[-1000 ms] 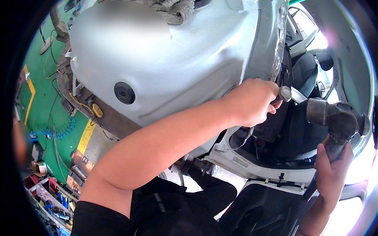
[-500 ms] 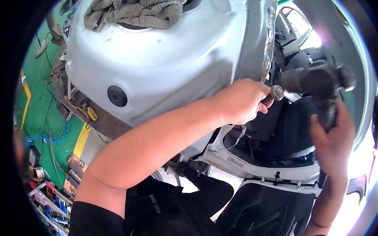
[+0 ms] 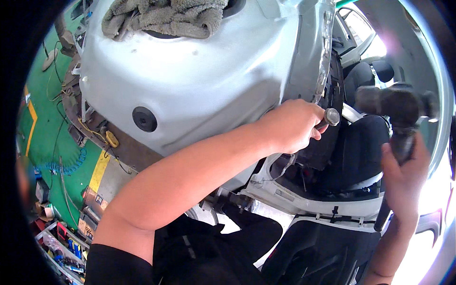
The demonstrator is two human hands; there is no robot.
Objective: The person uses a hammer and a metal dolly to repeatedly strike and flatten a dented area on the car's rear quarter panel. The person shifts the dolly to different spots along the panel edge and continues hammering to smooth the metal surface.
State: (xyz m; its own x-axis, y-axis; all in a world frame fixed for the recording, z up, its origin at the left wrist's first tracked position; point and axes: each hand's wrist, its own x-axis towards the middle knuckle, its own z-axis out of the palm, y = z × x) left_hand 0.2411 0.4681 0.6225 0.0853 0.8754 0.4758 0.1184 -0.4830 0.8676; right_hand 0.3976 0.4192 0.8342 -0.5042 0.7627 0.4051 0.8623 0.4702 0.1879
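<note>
My left hand is closed round a chisel-like metal bar; only its round, worn end shows, pointing right, and its other end is hidden by the fist. That fist is at the edge of a silver car body panel, beside a torn, ragged metal seam. In my right hand is a dark hammer, gripped by its handle with the head up. The hammer head is blurred and stands apart from the bar, to its right.
A grey towel lies on the far part of the panel, above a black round plug. Black seats fill the car's interior to the right. An open door is close in front of me. At lower left is a tool bin.
The hammer and my right hand have moved slightly right and down, away from the bar. My left hand stays nearly in place with the bar.
</note>
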